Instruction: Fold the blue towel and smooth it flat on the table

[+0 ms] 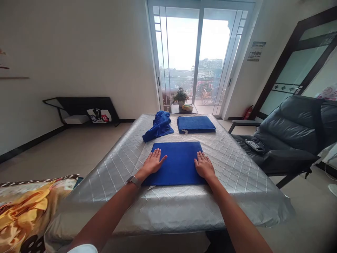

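Note:
A blue towel (177,163) lies spread flat as a rectangle near the front of the table. My left hand (154,161) rests on its left edge, fingers stretched out and palm down. On the opposite edge lies my right hand (204,164), also flat with its fingers extended. A small white tag shows at the towel's lower left corner. Behind it, to the right, sits a neat stack of folded blue towels (196,124) with a white label. A crumpled blue towel (159,125) lies loosely to the left of that stack.
A silver quilted cover (116,175) drapes over the table. To the right stands a dark padded armchair (286,130) with a remote-like device (254,145) on its seat. Yellow cloth (26,211) is heaped at the lower left. A potted plant (181,96) stands beyond the table.

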The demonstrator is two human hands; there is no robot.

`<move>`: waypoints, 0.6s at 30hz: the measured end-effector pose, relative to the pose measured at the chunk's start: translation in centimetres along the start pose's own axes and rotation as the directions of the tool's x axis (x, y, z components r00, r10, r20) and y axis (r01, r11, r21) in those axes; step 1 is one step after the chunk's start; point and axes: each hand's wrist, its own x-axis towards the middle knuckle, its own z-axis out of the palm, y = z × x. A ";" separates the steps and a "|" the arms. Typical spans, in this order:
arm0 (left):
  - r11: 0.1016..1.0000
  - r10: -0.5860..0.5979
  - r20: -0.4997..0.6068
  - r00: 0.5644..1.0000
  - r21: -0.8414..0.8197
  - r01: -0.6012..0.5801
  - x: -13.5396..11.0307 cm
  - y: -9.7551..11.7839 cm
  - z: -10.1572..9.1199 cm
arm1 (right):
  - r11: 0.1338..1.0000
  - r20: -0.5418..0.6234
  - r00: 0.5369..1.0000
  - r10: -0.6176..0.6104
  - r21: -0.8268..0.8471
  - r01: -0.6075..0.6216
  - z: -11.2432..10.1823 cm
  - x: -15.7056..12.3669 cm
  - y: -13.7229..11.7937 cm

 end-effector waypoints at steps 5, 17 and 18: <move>0.975 -0.224 -0.167 0.960 -0.027 0.222 3.3 -3.2 -2.0 | 1.000 0.015 1.000 0.006 -0.028 -0.006 0.0 0.0 0.0; 0.997 -0.002 -0.141 0.990 -0.072 -0.008 4.4 -2.0 2.1 | 0.990 0.095 0.995 0.026 -0.139 -0.013 -0.1 0.7 0.2; 0.998 -0.002 -0.140 0.990 -0.062 -0.007 4.4 -2.1 2.1 | 0.990 0.108 0.994 0.025 -0.143 -0.010 -0.3 0.9 0.2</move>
